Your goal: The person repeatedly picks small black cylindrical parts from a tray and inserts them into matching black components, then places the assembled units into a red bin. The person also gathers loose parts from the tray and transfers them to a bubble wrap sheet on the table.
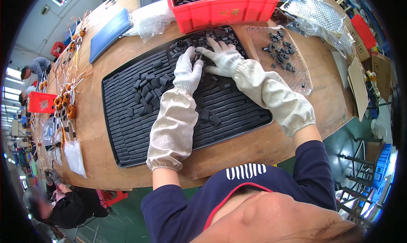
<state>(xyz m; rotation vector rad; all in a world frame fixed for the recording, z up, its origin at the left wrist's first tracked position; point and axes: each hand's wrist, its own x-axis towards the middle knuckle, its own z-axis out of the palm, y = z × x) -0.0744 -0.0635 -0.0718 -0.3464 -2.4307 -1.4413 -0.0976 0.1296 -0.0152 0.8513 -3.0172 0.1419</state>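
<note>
The left grip [190,67] is half-curled, the right grip [220,56] loosely spread (whether either pinches anything, I cannot tell), both among black tubes [182,44] toward the far edge of a black tray [140,60] on the tabletop [90,111].

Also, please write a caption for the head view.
Gloved left hand and gloved right hand among short black tubes in a black tray near a red plastic bin.

Head view: one wide round fisheye, worn on the head, facing steeply down to the worktop [92,130].
Tray [127,164]: rather near, about the middle.
Navy shirt [180,209]: very close, at the near edge.
Red bin [222,13]: cut at the far edge.
Left and right: the room bends, more distant.
</note>
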